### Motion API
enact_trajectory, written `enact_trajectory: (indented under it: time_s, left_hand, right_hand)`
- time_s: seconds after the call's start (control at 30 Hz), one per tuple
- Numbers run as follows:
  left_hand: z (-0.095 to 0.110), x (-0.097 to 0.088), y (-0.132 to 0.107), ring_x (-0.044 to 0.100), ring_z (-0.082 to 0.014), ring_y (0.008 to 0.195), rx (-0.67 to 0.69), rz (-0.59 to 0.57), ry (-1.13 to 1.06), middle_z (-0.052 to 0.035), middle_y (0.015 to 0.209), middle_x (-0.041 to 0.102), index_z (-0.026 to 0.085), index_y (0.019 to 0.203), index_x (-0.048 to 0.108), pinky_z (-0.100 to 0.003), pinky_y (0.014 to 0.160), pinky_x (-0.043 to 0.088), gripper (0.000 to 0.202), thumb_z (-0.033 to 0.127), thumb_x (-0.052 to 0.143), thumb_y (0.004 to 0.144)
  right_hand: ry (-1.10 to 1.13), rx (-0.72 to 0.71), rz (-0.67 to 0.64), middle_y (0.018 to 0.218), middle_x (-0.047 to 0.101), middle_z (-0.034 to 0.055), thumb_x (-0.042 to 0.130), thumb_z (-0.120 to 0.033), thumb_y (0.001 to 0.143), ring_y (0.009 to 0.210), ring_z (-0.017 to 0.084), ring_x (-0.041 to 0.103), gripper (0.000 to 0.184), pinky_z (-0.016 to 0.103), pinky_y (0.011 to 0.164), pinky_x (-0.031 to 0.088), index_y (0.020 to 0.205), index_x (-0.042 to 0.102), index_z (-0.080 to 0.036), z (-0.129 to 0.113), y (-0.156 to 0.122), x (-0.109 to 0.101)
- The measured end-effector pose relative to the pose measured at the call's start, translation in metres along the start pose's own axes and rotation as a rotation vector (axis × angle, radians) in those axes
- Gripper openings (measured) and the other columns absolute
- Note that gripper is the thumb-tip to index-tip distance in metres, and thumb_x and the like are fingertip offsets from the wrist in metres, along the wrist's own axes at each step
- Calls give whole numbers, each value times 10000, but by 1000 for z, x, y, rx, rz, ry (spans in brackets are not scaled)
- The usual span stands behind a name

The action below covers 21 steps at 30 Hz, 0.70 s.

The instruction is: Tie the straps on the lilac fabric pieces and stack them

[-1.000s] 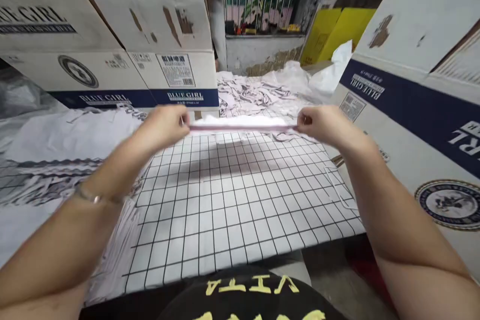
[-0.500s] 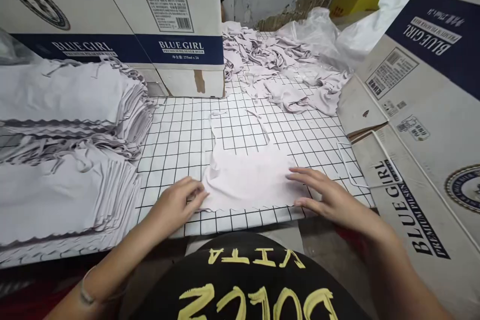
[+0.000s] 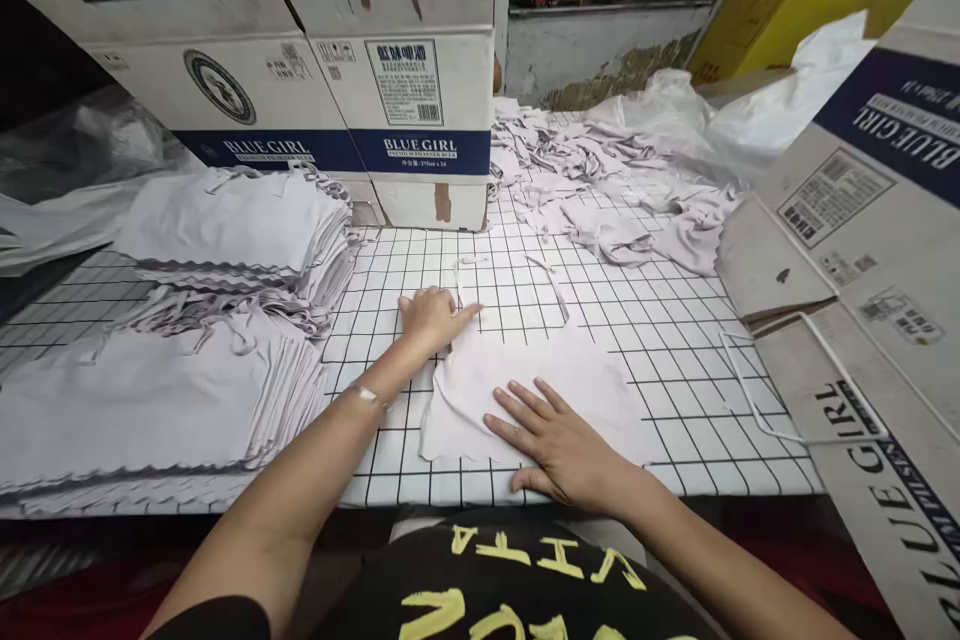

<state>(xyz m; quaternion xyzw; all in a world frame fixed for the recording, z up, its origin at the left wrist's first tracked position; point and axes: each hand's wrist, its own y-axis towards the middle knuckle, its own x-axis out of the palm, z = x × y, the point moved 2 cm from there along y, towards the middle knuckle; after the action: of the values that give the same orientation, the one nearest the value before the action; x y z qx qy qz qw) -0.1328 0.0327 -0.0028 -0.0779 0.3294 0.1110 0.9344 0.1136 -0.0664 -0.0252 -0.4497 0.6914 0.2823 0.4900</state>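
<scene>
A pale pink camisole [image 3: 585, 380] with thin straps and a wavy hem lies flat on the checked tablecloth in front of me. My right hand [image 3: 562, 445] rests palm down on its lower half, fingers spread. At its upper left, by the left strap, is my left hand [image 3: 433, 318]; the thumb sticks out to the right, and the other fingers are partly hidden behind the back of the hand. Neat stacks of matching camisoles, an upper stack [image 3: 225, 220] and a lower stack [image 3: 142, 400], stand to the left.
Tall beer cartons [image 3: 427, 160] stand at the back left, and another carton [image 3: 840, 250] leans at the right with a white wire frame [image 3: 761, 430] by it. Crumpled garments [image 3: 622, 230] and clear plastic [image 3: 667, 110] lie at the back on the checked tablecloth [image 3: 690, 400].
My left hand has moved from the hem's left corner up to the left strap. My right hand has shifted from the right edge onto the middle of the cloth. The view has tilted up and left.
</scene>
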Motion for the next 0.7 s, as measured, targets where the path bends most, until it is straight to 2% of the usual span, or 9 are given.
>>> enact_trajectory:
  time_s: [0.07,0.17,0.23,0.3,0.47,0.53,0.6,0.67,0.7]
  left_hand:
    - [7,18,24,482,-329,1161,-128,-97,-234,-67,802,621,162,519,471,-466,1042,296,322,156,775,626]
    - [13,26,47,611,-252,966,-196,-198,-466,-57,740,630,163,615,504,-394,892,468,225,73,697,688]
    - [16,22,62,654,-206,849,-238,-271,-624,-79,760,656,146,723,555,-348,800,530,124,46,619,758]
    - [21,13,79,671,-177,803,-269,-305,-771,-107,790,671,114,810,585,-314,765,560,109,21,528,819]
    - [42,-13,121,667,-122,736,-248,-206,-1009,-95,765,665,88,916,591,-248,738,571,212,-10,405,885]
    - [53,-19,122,665,-105,725,-212,-186,-1064,-95,798,683,83,931,608,-222,735,561,215,-19,427,874]
    - [65,-22,110,679,-119,747,-120,-226,-1092,-99,877,711,91,946,643,-245,756,558,202,-15,516,829]
    - [79,-23,86,694,-157,816,94,-329,-1024,-98,940,728,105,938,692,-296,825,549,214,7,610,765]
    - [86,-22,71,695,-176,868,226,-389,-947,-96,954,734,112,924,716,-316,869,535,218,22,638,741]
  right_hand:
    - [-9,-18,-7,1584,142,84,387,-645,908,1464,331,132,748,612,1158,137,1530,143,-309,0,3,3]
    - [1,-17,-27,1585,138,85,387,-636,913,1465,332,126,743,606,1161,144,1531,144,-301,1,2,3]
    - [23,-4,-47,1585,137,83,382,-639,913,1465,335,117,736,611,1163,130,1529,160,-303,2,1,1]
    - [58,11,-69,1585,134,82,381,-646,909,1465,340,109,734,622,1160,114,1527,173,-309,1,0,0]
    - [207,43,-101,1590,122,74,430,-645,895,1466,349,82,736,634,1157,62,1520,211,-324,-3,-4,-5]
    - [319,61,-104,1579,207,70,502,-630,873,1461,353,130,707,627,1160,64,1488,320,-334,-2,-4,-14]
    - [523,143,-48,1493,417,82,544,-575,878,1405,334,318,579,592,1154,180,1395,493,-317,6,2,-31]
    - [799,290,121,1293,610,101,541,-515,900,1219,284,539,423,516,1067,370,1223,643,-262,22,13,-52]
    - [941,357,236,1197,651,103,544,-494,902,1100,251,601,378,467,988,444,1143,675,-234,32,20,-64]
